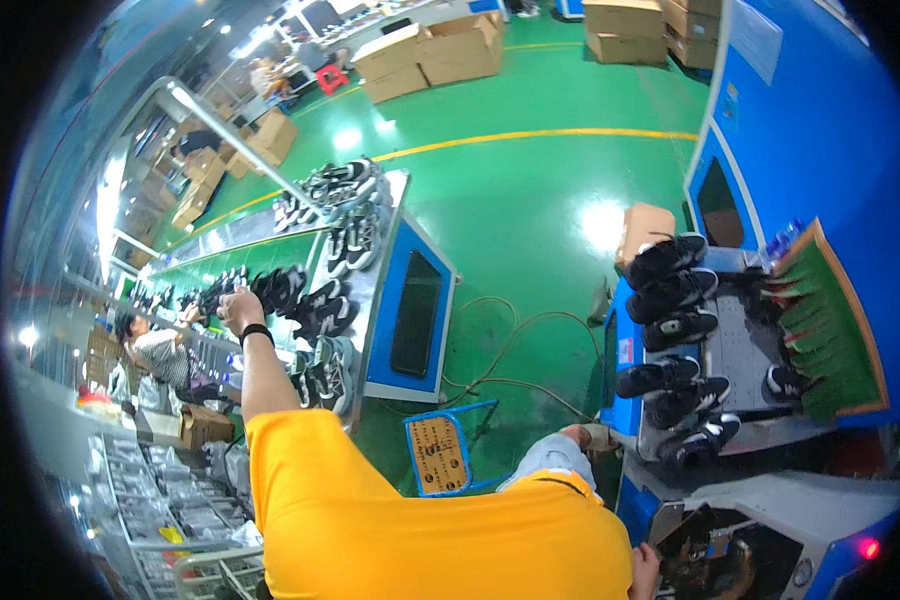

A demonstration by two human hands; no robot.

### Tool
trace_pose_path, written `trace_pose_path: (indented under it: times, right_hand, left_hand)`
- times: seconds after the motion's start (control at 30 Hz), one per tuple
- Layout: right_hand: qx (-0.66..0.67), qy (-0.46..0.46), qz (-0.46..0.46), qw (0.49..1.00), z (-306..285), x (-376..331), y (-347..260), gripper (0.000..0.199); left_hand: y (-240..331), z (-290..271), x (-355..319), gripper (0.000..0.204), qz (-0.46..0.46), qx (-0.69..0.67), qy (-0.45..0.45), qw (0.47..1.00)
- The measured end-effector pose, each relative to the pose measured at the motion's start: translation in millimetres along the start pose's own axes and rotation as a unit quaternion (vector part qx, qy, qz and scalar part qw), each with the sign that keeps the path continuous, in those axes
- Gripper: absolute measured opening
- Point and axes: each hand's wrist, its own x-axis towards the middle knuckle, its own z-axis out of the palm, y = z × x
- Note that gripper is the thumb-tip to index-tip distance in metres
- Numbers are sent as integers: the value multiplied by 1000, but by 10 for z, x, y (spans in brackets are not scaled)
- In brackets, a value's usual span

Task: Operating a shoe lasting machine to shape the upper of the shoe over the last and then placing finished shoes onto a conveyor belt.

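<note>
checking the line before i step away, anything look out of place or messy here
Nothing looks spilled or damaged. The black sneakers on the right machine lie at mixed angles, and a loose cable snakes across the green floor between the machines.

Glossy green floor (530, 190); matt black cloth shoes (670, 295).

The person's left arm (260, 375) stretches up and away from the body, bare from the yellow short sleeve (300, 450) to the wrist, which carries a black band (255, 332). The left hand (238, 308) is loosely curled at the end of the reach, knuckles outward; its grip cannot be made out. The right hand (646, 570) shows only partly at the lower edge, fingers bent, beside the yellow-clad torso.
</note>
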Motion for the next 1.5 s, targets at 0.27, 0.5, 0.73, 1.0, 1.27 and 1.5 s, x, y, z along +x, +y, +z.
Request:
trace_pose_path:
  times: [0.27,0.5,0.73,1.0,1.27,1.5]
  right_hand:
    - [-28,370,-102,923,-1973,111,-2126,9]
    - [-412,664,114,613,-3244,457,-2601,45]
    - [-442,673,151,574,-2924,260,-2365,42]
    - [-477,634,229,564,-2630,53,-2355,44]
    - [-433,675,177,571,-2813,325,-2336,39]
    - [-339,666,98,657,-2497,474,-2612,48]
  left_hand:
    - [1699,665,-3400,26,546,-267,-320,727]
    - [3421,120,-6897,50,816,-349,-396,233]
    - [4450,435,-8937,90,864,-175,-332,335]
    - [4464,387,-9468,118,811,-77,-336,474]
    - [4283,460,-8903,72,215,-117,-927,285]
    - [3395,-1341,-7392,56,45,-103,-994,9]
